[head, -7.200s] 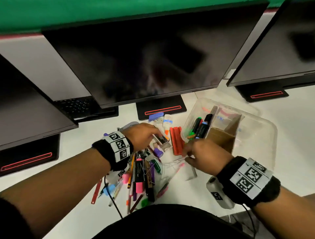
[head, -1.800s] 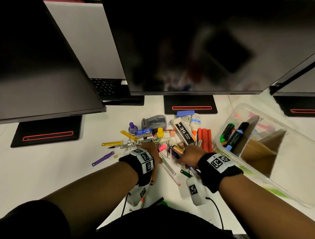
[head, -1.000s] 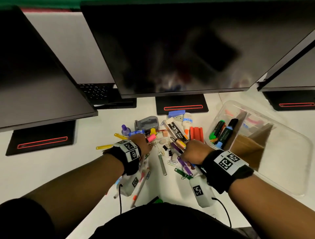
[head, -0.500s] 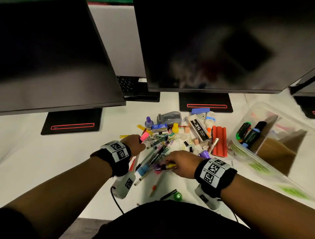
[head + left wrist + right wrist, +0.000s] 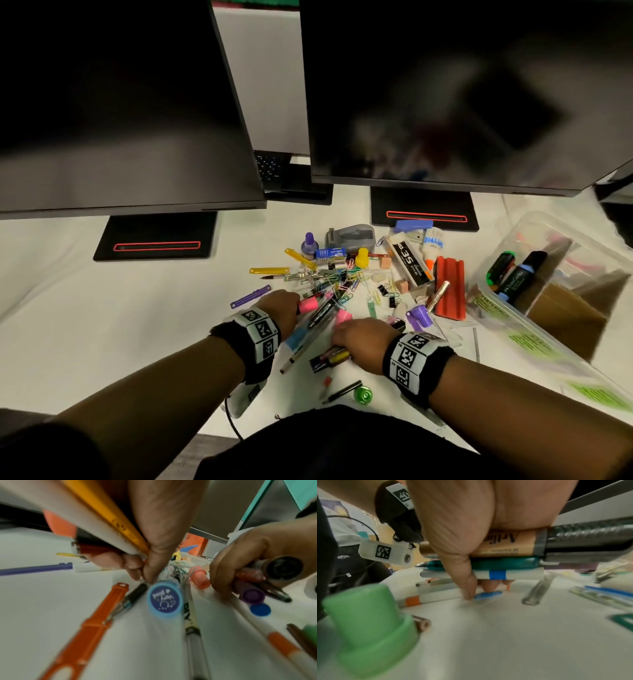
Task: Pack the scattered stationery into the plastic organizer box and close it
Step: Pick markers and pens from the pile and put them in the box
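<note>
My left hand (image 5: pixel 282 306) grips a bundle of pens at the near left of the stationery pile (image 5: pixel 342 274); the left wrist view shows a yellow pencil (image 5: pixel 109 516) and an orange-capped marker (image 5: pixel 60 524) in it. My right hand (image 5: pixel 361 337) grips a second bundle, among them a gold marker (image 5: pixel 508 543), a teal pen (image 5: pixel 505 563) and a white pen with a blue band (image 5: pixel 498 574). Both hands are low over the table, close together. The clear plastic organizer box (image 5: pixel 496 253) lies open at the right, with a green highlighter (image 5: pixel 500 267) and a blue one (image 5: pixel 520 274) inside.
Two dark monitors (image 5: pixel 120 102) (image 5: pixel 462 92) overhang the back of the white table on black stands. A grey dispenser (image 5: pixel 352 234), a red block (image 5: pixel 450 291), clips and erasers are spread between my hands and the box. A green cap (image 5: pixel 363 394) lies by the near edge.
Both hands have raked loose pens together and pulled back toward the near edge. My right hand has slid left, closer to the left one, and now holds more pens.
</note>
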A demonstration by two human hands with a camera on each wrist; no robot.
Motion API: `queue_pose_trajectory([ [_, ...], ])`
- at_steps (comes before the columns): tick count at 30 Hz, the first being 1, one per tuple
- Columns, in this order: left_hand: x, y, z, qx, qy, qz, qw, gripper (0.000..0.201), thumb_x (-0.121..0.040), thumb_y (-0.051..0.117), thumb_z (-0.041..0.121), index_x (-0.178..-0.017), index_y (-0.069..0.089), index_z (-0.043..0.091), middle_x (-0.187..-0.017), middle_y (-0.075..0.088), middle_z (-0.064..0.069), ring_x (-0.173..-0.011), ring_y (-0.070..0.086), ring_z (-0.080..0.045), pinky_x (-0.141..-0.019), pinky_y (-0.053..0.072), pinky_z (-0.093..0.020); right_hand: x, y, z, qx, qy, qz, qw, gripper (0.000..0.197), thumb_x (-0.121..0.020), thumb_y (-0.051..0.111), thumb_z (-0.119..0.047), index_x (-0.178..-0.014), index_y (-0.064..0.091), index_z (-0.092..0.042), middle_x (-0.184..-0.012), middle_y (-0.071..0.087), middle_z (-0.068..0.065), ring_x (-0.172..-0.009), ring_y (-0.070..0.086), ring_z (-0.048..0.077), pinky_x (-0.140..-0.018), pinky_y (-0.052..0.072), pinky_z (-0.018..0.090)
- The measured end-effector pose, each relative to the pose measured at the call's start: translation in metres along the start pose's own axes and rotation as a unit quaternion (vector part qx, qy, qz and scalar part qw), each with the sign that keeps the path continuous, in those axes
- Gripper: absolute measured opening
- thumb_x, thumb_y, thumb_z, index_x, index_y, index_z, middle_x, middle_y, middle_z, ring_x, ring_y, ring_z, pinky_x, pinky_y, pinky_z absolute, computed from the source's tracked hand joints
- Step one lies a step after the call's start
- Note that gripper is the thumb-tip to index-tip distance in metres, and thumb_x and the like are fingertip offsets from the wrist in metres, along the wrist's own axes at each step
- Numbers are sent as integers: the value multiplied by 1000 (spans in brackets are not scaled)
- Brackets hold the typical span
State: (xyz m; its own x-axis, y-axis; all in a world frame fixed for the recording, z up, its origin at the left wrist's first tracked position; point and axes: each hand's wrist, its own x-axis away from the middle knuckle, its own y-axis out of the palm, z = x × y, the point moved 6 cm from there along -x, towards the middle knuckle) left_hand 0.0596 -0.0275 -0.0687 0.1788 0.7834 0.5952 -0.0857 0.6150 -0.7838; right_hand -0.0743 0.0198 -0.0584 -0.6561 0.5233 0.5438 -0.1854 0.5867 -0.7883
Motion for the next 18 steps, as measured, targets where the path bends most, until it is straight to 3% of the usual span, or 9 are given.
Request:
queue_pose_trajectory([
  [4, -5, 1, 5, -8, -6, 1, 1000, 23, -91, 48, 27, -108, 56, 12, -115, 63, -11, -106, 60, -29, -88, 47, -35, 10, 0, 14, 16, 25, 18, 999, 44, -88, 44, -3, -129, 52, -16, -125, 58, 11, -109, 60, 34, -86, 51, 40],
  [8, -10, -3, 8, -31, -4, -16, 999, 25, -87, 53, 20, -108, 57, 7, -116, 62, -13, -108, 59, -29, -82, 46, -31, 22, -12, 25, -18, 56, 51, 997, 41, -87, 47, -5, -125, 55, -18, -117, 62, 10, -104, 61, 31, -83, 50, 37],
  [11, -8, -14, 10, -50, 5, -29, 998, 25, -84, 55, 20, -105, 58, 5, -101, 61, -12, -104, 61, -29, -70, 39, -27, 35, -20, 30, -16, 86, 66, 994, 31, -87, 51, -10, -117, 57, -12, -111, 62, 12, -102, 61, 31, -79, 48, 36],
  [13, -4, -26, 14, -50, 18, -29, 998, 19, -84, 55, 21, -98, 58, 8, -90, 55, -9, -102, 62, -30, -68, 39, -28, 45, -28, 35, -43, 116, 90, 988, 28, -85, 53, -14, -112, 57, -12, -112, 62, 12, -102, 60, 31, -79, 47, 35],
  [16, 7, -45, 26, -22, 40, -4, 999, 10, -85, 55, 22, -90, 51, 14, -96, 60, -10, -101, 60, -30, -74, 43, -30, 69, -51, 48, -153, 183, 173, 956, 25, -81, 56, -19, -103, 58, -9, -103, 65, 14, -94, 61, 31, -68, 41, 29],
  [18, 15, -55, 41, 4, 64, 7, 998, 6, -87, 52, 19, -90, 49, 14, -95, 59, -10, -96, 59, -30, -68, 38, -27, 89, -65, 61, -277, 220, 231, 906, 21, -79, 61, -18, -96, 61, -6, -89, 67, 12, -78, 62, 26, -61, 41, 28],
])
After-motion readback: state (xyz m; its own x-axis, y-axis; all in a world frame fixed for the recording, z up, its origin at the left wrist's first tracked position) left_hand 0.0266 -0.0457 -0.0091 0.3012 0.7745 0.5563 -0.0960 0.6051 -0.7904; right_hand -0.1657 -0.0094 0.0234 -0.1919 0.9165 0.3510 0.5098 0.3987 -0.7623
